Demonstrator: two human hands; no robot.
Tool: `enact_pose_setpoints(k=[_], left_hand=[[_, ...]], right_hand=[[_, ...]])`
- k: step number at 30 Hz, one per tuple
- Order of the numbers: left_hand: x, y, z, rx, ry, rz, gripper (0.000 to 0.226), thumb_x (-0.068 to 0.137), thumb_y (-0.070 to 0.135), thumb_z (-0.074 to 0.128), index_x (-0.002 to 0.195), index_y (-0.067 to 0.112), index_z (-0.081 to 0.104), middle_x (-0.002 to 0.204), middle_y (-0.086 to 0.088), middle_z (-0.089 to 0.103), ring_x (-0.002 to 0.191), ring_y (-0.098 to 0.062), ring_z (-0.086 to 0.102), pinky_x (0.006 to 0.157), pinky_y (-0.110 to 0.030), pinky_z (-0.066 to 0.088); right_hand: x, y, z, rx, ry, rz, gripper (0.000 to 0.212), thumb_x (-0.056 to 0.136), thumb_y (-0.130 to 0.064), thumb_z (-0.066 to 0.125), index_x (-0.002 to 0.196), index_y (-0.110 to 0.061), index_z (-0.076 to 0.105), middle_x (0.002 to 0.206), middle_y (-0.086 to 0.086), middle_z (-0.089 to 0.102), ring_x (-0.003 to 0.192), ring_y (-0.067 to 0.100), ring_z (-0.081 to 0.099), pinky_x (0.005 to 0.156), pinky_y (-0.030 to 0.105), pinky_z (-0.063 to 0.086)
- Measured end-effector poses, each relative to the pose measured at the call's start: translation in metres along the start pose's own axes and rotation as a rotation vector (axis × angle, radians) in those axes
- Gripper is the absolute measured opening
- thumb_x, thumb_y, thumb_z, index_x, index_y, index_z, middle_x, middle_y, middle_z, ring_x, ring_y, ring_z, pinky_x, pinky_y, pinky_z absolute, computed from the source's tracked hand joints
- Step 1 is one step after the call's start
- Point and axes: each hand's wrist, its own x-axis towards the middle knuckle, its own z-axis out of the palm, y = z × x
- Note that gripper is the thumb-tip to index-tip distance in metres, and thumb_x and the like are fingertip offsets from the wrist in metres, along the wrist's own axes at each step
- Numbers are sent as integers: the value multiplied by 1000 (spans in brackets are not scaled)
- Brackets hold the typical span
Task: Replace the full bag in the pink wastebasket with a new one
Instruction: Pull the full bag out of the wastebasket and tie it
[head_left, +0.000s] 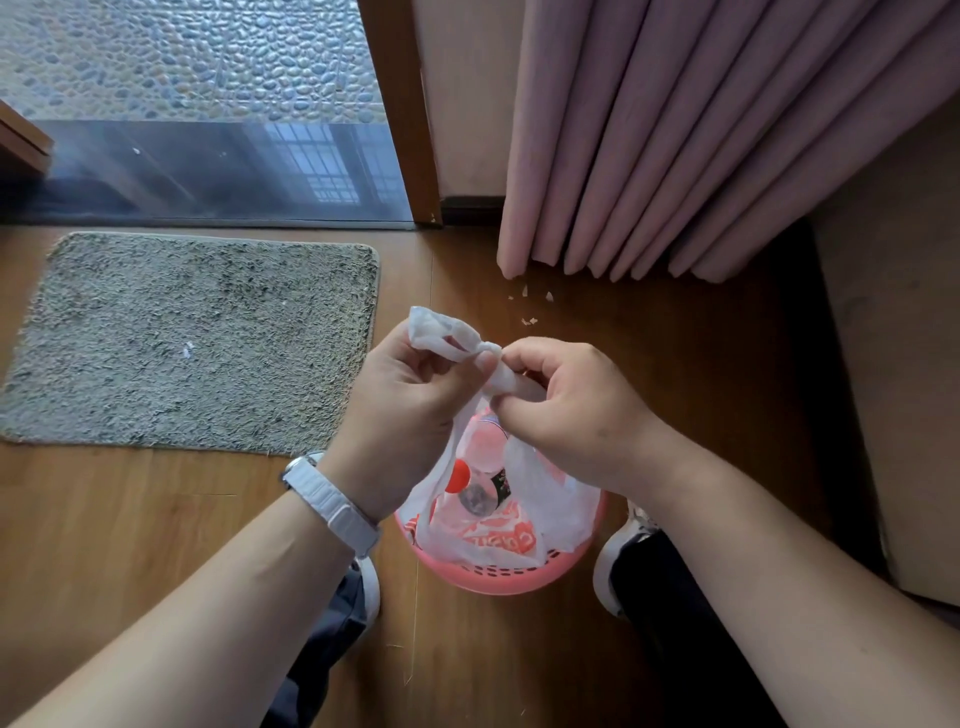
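Note:
The pink wastebasket (498, 574) stands on the wooden floor between my feet. A thin white plastic bag (558, 514) sits in it, holding a bottle with a red cap and red-printed wrappers. Both bag handles are drawn up above the basket. My left hand (410, 410) pinches one twisted white handle, whose end sticks up over my fingers. My right hand (571, 415) grips the other handle just beside it. The two handles cross between my fingertips. No new bag is in view.
A grey bath mat (192, 343) lies on the floor to the left. Pink curtains (701, 156) hang at the back right, with small white scraps (530, 306) on the floor below them. A glass door (208, 166) is behind the mat. A beige furniture side (904, 364) stands at right.

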Motion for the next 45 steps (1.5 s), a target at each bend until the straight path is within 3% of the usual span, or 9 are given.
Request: enact_pose_setpoints(k=[5, 12, 15, 20, 28, 32, 34, 40, 45], left_hand=[[-2, -1, 2, 46, 26, -2, 20, 80, 8, 69, 92, -4, 57, 91, -29, 65, 83, -32, 66, 75, -39, 54], [2, -1, -1, -81, 8, -74, 21, 83, 5, 67, 94, -7, 55, 87, -25, 60, 85, -37, 62, 84, -50, 51], [3, -1, 1, -170, 0, -83, 9, 81, 1, 64, 83, -3, 57, 82, -16, 60, 78, -28, 61, 71, -39, 53], [-3, -1, 10, -278, -40, -116, 8, 85, -5, 59, 85, 2, 55, 80, -9, 62, 71, -17, 63, 64, -25, 53], [-5, 4, 11, -404, -61, -116, 15, 84, 1, 54, 82, 4, 69, 84, -12, 72, 79, -18, 70, 75, -27, 56], [-2, 8, 7, -352, -82, -90, 20, 81, 2, 61, 99, 7, 67, 84, -8, 72, 77, -17, 70, 74, -28, 57], [-1, 12, 6, -333, -90, -117, 27, 79, 3, 61, 105, 8, 66, 81, -7, 72, 73, -16, 69, 71, -27, 57], [-3, 11, 1, -221, -209, -120, 22, 70, 15, 72, 90, 6, 75, 82, -14, 73, 72, -26, 69, 71, -33, 57], [-6, 16, 9, -259, -181, -123, 15, 74, 11, 60, 67, 9, 73, 62, -9, 66, 55, -20, 63, 57, -29, 54]], right_hand=[[1, 4, -2, 1, 36, -10, 19, 85, 2, 57, 89, -12, 70, 78, 6, 67, 70, 16, 61, 54, 18, 47], [-4, 10, 1, -155, 210, -223, 25, 86, -15, 70, 108, -26, 62, 95, -6, 60, 86, 8, 58, 66, 16, 51], [-4, 13, 1, -177, 221, -362, 29, 87, -10, 69, 115, -19, 68, 98, 1, 63, 92, 16, 61, 73, 29, 54], [-3, 16, 4, -255, 269, -460, 23, 91, -15, 65, 113, -15, 71, 87, 4, 62, 78, 18, 61, 62, 35, 52], [-3, 8, 9, 147, 326, -217, 8, 88, -12, 66, 93, -9, 72, 83, 3, 67, 79, 13, 64, 69, 22, 53], [-4, -2, 3, 404, 199, -84, 11, 84, -21, 64, 89, -14, 71, 77, 8, 67, 73, 31, 62, 67, 37, 56], [-5, -6, -2, 487, 135, -41, 17, 81, -23, 62, 88, -11, 70, 73, 5, 65, 67, 27, 59, 65, 35, 55], [-9, -3, -10, 623, -29, 51, 23, 81, -22, 60, 90, -2, 69, 67, 4, 60, 60, 15, 52, 60, 24, 47], [-8, -3, -5, 498, -10, 30, 20, 83, -24, 61, 90, -8, 71, 72, 2, 65, 68, 17, 58, 65, 27, 54]])
